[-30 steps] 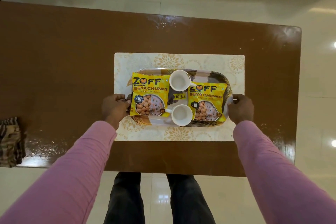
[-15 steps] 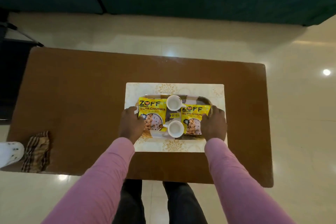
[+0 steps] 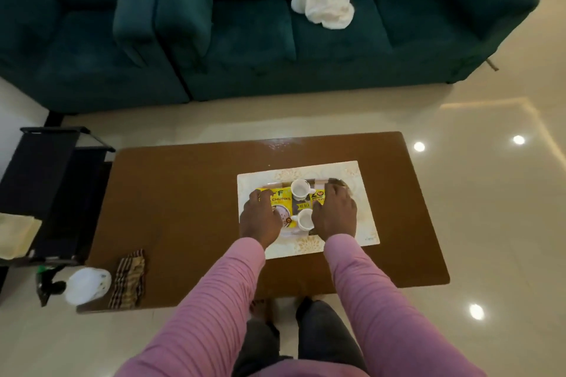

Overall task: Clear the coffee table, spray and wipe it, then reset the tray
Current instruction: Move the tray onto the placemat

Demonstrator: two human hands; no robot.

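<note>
Right packet (image 3: pixel 318 195) mostly hidden under right hand (image 3: pixel 335 216); grip unclear

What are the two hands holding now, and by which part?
It cannot be told. The left hand lies on the left yellow packet, the right hand on the right yellow packet; no grip shows.

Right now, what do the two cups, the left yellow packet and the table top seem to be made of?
Far cup and near cup: white, smooth; probably glazed ceramic, though plastic can't be ruled out. Left yellow packet: printed plastic film, by its bright print and flat pouch shape. Table top: brown wood or laminate, polished, since its far edge shows glare.
</note>
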